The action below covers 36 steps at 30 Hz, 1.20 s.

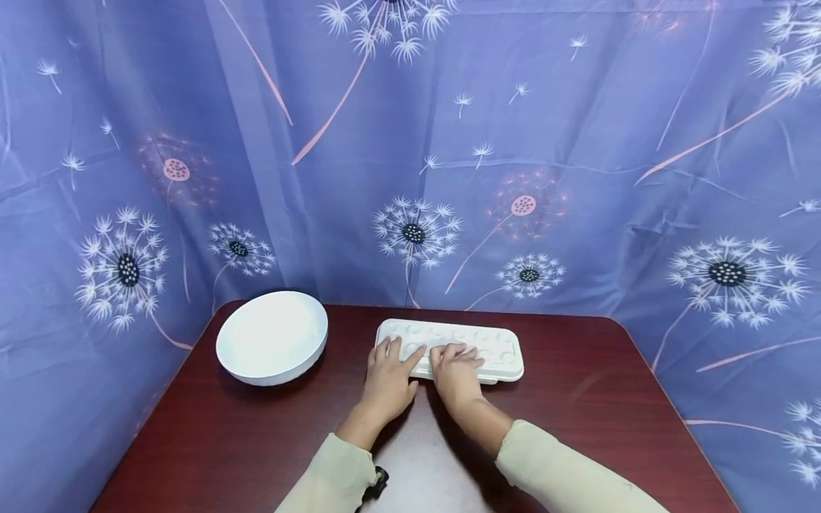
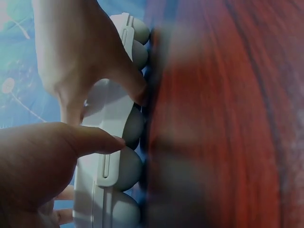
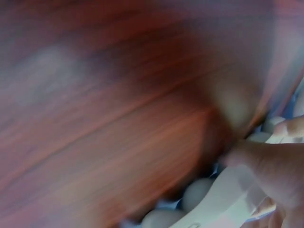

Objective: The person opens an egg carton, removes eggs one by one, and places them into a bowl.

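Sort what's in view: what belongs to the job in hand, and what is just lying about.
In the job:
- white lidded case with rounded bumps
- left hand and right hand, both touching it

Apparently just about:
- white bowl, untouched, left of the case; its role is unclear
- dandelion-print curtain, backdrop only

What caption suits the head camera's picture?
Left hand and right hand on a white container; white bowl to the left.
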{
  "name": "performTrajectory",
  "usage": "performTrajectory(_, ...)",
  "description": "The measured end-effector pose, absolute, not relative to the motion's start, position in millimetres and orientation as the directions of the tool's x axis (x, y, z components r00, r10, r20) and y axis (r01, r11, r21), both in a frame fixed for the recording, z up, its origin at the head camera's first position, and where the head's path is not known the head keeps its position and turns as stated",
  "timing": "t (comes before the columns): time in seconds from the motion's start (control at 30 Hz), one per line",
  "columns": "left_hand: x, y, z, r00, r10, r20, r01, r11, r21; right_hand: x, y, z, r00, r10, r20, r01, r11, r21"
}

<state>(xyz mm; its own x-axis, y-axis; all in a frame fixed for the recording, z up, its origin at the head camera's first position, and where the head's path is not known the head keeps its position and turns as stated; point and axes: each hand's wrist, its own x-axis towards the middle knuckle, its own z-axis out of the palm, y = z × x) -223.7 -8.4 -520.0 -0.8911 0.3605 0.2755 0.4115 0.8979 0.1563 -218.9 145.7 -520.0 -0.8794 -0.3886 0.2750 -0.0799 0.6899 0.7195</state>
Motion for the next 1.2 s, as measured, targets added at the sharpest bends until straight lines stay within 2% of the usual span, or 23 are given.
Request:
performTrajectory(0.33,-221.9,-12.3,-521.8,-0.893,0.349,0.284,0.411,0.889,0.202,-219.7,122.6,-523.4,-0.885,-0.258,0.387,0.079,0.736,0.672)
performTrajectory(0.77,-224.8,-13.3,-525.9,-0.870,0.339,0.358,0.422,0.887,0.185,-216.5,114.1,-524.4,-0.908,-0.166,0.385,0.107,0.795,0.597)
performTrajectory(1.2,-225.7,-11.7,-532.5,-0.857,0.305,0.415,0.416,0.885,0.209,-214.5,111.8,-523.4,-0.929,-0.148,0.338,0.109,0.765,0.634)
